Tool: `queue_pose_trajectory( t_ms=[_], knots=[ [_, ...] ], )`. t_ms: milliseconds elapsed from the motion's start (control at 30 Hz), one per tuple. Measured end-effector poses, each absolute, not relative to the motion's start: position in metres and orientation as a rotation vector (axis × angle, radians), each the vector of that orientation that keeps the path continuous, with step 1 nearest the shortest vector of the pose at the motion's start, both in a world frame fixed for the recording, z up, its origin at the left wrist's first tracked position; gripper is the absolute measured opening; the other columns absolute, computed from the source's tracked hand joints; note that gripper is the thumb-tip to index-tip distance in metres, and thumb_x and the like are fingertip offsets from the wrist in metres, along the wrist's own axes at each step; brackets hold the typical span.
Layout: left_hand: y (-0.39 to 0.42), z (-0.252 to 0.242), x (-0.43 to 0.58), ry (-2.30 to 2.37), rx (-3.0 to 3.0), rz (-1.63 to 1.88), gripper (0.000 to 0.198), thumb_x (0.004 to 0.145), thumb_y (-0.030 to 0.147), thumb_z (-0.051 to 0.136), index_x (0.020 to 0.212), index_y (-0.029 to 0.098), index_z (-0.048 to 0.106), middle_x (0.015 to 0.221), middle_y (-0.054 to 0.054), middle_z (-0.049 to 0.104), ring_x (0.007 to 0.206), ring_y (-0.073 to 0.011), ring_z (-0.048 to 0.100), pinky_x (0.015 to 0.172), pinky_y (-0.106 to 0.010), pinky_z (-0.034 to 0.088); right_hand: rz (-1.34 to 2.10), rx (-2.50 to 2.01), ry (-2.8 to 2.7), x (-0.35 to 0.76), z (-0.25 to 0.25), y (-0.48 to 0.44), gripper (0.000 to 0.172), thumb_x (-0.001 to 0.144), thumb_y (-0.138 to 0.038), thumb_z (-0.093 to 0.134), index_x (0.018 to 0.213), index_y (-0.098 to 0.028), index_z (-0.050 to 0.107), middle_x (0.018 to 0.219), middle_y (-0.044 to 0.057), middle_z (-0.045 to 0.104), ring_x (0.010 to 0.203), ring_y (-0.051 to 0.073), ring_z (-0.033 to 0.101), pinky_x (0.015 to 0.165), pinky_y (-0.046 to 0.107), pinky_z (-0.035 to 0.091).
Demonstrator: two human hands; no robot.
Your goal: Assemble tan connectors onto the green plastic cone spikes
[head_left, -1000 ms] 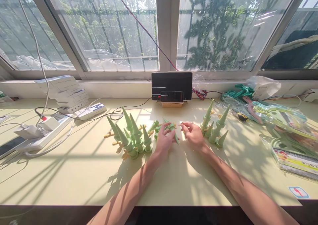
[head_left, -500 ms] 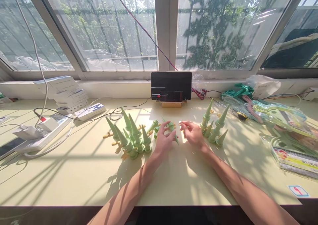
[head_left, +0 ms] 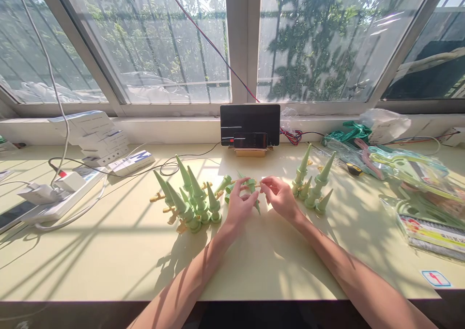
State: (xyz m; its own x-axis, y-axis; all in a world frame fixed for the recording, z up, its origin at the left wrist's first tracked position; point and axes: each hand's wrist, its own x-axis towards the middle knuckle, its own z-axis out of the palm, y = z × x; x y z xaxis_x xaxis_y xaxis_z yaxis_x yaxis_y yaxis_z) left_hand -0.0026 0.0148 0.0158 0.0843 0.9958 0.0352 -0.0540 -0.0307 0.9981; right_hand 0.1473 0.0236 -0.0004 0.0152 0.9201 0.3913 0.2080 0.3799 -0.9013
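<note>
My left hand (head_left: 238, 205) is closed around a green cone-shaped spike (head_left: 253, 193) whose tip points down toward me. My right hand (head_left: 280, 197) pinches a small tan piece (head_left: 262, 185) right at the spike's upper end, so the two hands nearly touch. To the left of my left hand stands a cluster of green spikes with tan fittings (head_left: 189, 198). A smaller group of green spikes (head_left: 313, 183) stands upright just right of my right hand. All rest on a pale yellow-green tabletop (head_left: 232, 261).
A dark tablet with a phone on a stand (head_left: 250, 130) sits at the back centre under the windows. A power strip with cables (head_left: 54, 193) and stacked boxes (head_left: 98, 135) lie left. Plastic bags of packaged goods (head_left: 410, 174) fill the right side.
My right hand has shifted slightly left, closing the gap to the spike held in my left hand. The view has barely moved.
</note>
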Motion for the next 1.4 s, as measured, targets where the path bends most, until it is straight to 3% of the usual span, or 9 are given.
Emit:
queue_pose_trajectory(
  t_ms=[167, 400, 733, 1033, 1400],
  knots=[
    [0.0140, 0.0170, -0.0024, 1.132, 1.246, 1.181, 0.055, 0.077, 0.037, 0.077, 0.124, 0.023, 0.054, 0.118, -0.009, 0.059, 0.064, -0.0107, 0.067, 0.060, -0.026, 0.055, 0.777, -1.067, -1.488, 0.1476, -0.0002, 0.0233, 0.032, 0.091, -0.051, 0.059, 0.092, -0.020, 0.064, 0.085, 0.007, 0.070, 0.074, 0.021, 0.068, 0.053, 0.029, 0.052],
    [0.0152, 0.0143, -0.0033, 1.160, 1.283, 1.187, 0.052, 0.078, 0.035, 0.075, 0.124, 0.024, 0.055, 0.116, -0.009, 0.059, 0.062, -0.0111, 0.067, 0.058, -0.025, 0.053, 0.785, -1.067, -1.480, 0.1488, 0.0013, 0.0237, 0.030, 0.090, -0.049, 0.061, 0.090, -0.019, 0.067, 0.077, 0.005, 0.067, 0.062, 0.017, 0.061, 0.049, 0.027, 0.047],
    [0.0152, 0.0129, -0.0031, 1.122, 1.328, 1.224, 0.050, 0.081, 0.037, 0.073, 0.125, 0.024, 0.054, 0.104, -0.005, 0.064, 0.063, -0.0118, 0.067, 0.061, -0.026, 0.054, 0.766, -1.104, -1.464, 0.1489, 0.0016, 0.0236, 0.034, 0.088, -0.049, 0.062, 0.097, -0.017, 0.072, 0.093, 0.008, 0.071, 0.058, 0.014, 0.059, 0.051, 0.028, 0.051],
    [0.0136, 0.0145, -0.0021, 1.152, 1.334, 1.224, 0.045, 0.087, 0.033, 0.064, 0.130, 0.024, 0.055, 0.109, -0.007, 0.060, 0.066, -0.0105, 0.065, 0.063, -0.026, 0.055, 0.801, -1.063, -1.404, 0.1497, -0.0022, 0.0267, 0.033, 0.086, -0.050, 0.067, 0.092, -0.018, 0.069, 0.081, 0.004, 0.068, 0.051, 0.012, 0.055, 0.046, 0.027, 0.048],
    [0.0157, 0.0121, -0.0026, 1.110, 1.322, 1.235, 0.044, 0.086, 0.030, 0.064, 0.129, 0.023, 0.056, 0.110, -0.007, 0.061, 0.063, -0.0101, 0.065, 0.059, -0.024, 0.054, 0.866, -1.080, -1.399, 0.1512, -0.0020, 0.0292, 0.037, 0.083, -0.054, 0.069, 0.087, -0.017, 0.068, 0.080, 0.006, 0.068, 0.050, 0.012, 0.055, 0.047, 0.027, 0.047]
  ],
)
